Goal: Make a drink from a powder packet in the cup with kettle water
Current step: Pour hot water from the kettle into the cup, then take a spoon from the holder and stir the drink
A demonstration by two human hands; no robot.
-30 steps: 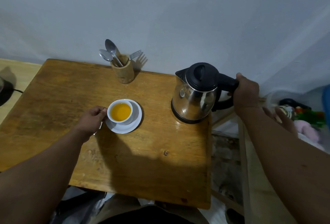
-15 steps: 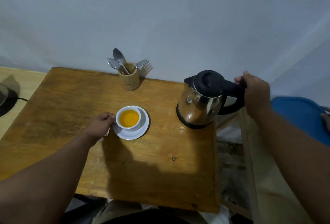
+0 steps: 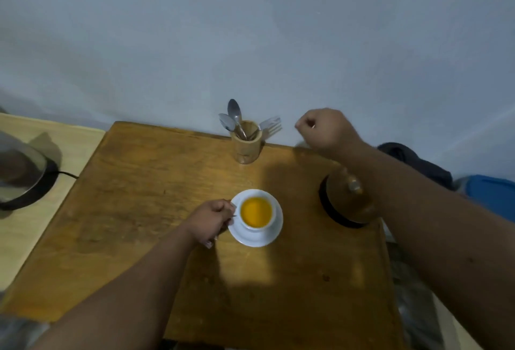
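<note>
A white cup [image 3: 255,212] full of orange drink stands on a white saucer [image 3: 257,238] in the middle of the wooden table [image 3: 139,210]. My left hand [image 3: 211,220] is closed on the cup's handle at its left side; a small pale scrap sticks out under that hand. The steel kettle [image 3: 347,202] stands on the table's right side, partly hidden by my right forearm. My right hand [image 3: 324,129] hovers as a loose fist above the table's back edge, apart from the kettle, just right of the utensil holder.
A wooden holder [image 3: 247,143] with spoons and a fork stands at the back edge against the wall. A dark round appliance with a black cord [image 3: 22,182] sits off the table at left. A blue box [image 3: 492,196] and dark cloth lie at right.
My right hand has let go of the kettle handle and moved left and up toward the utensil holder. My left hand stays on the cup. The view has shifted right.
</note>
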